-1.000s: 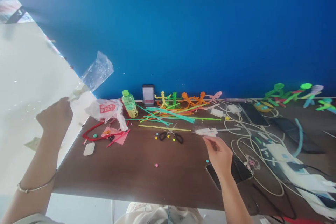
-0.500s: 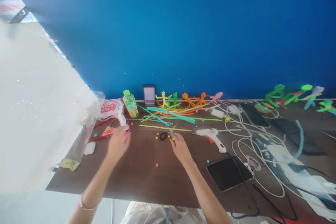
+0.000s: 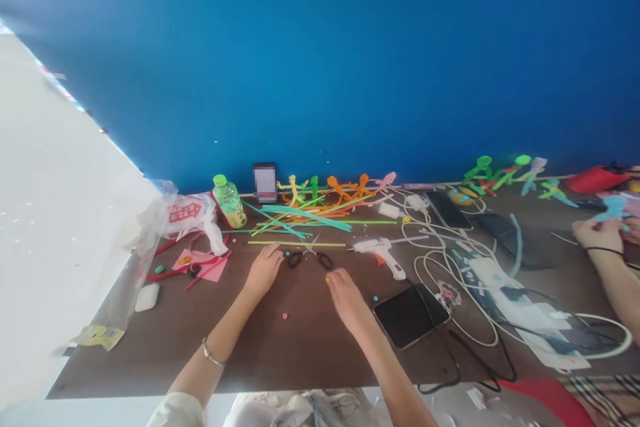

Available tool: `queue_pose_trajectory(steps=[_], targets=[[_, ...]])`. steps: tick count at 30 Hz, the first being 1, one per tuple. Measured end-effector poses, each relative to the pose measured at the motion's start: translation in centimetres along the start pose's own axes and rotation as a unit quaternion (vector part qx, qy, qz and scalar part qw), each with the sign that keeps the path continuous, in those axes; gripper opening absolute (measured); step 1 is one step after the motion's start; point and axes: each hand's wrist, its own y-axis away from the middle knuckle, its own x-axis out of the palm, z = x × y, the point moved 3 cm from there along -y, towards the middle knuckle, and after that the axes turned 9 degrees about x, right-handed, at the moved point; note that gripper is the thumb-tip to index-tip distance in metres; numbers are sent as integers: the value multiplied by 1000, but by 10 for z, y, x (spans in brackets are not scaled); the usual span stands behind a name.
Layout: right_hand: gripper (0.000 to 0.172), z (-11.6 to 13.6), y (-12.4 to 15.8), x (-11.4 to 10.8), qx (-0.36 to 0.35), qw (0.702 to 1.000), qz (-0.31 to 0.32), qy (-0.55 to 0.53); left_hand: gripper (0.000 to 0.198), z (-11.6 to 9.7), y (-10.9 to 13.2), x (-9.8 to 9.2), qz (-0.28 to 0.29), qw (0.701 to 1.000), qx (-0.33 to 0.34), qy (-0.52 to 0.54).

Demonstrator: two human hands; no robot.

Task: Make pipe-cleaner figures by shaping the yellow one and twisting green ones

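Your left hand (image 3: 263,271) and right hand (image 3: 347,303) are both low on the brown surface (image 3: 300,363), fingers out. Left grip open, nothing held; right grip open, nothing held. Metal bangle (image 3: 211,352) on your left wrist.

Black-handled scissors (image 3: 307,258) lie flat between the hands, just past your left fingertips (image 3: 274,252), not touching as far as I can see. Small yellow bead (image 3: 328,278) sits at your right fingertips. Pink bead (image 3: 285,315) lies nearer you, between the hands; teal bead (image 3: 375,297) is right of your right hand.

Right of that: black tablet (image 3: 410,315), with a white hot glue gun (image 3: 380,252) beyond it. White cables (image 3: 445,280) sprawl across the right side.

Left: clear plastic bag (image 3: 127,273) hangs over the surface edge, white rounded case (image 3: 147,297) just beside it, pink paper (image 3: 197,265) further in.

Far edge: loose pipe cleaners (image 3: 300,221), green-capped bottle (image 3: 229,201), blurred phone (image 3: 265,182), a row of pipe-cleaner figures (image 3: 330,190), then the blue wall (image 3: 320,60).

Far right: a co-worker's hand (image 3: 597,233) holds a light-blue pipe-cleaner figure (image 3: 614,209).
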Motion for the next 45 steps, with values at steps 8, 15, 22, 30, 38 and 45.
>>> queue_pose_trajectory(steps=[8, 15, 22, 30, 38, 45], targets=[[26, -56, 16, -33, 176, 971, 6, 164, 23, 14, -11, 8, 27, 994, 73, 76], [25, -55, 12, -33, 201, 952, 88, 213, 20, -14, 14, -24, 32, 984, -36, 174], [14, -43, -1, -28, 191, 954, 105, 205, 18, -79, 70, -27, 114, 981, -15, 158], [17, 58, -65, 19, -63, 994, 54, 71, 28, -47, 85, -36, 28, 991, -62, 115], [21, 77, -76, 61, -141, 980, 76, 114, 36, 52, 34, -51, -1, 987, -138, -79], [22, 77, -80, 67, -159, 975, 105, 117, 28, 90, 8, -50, 37, 977, -178, -110]])
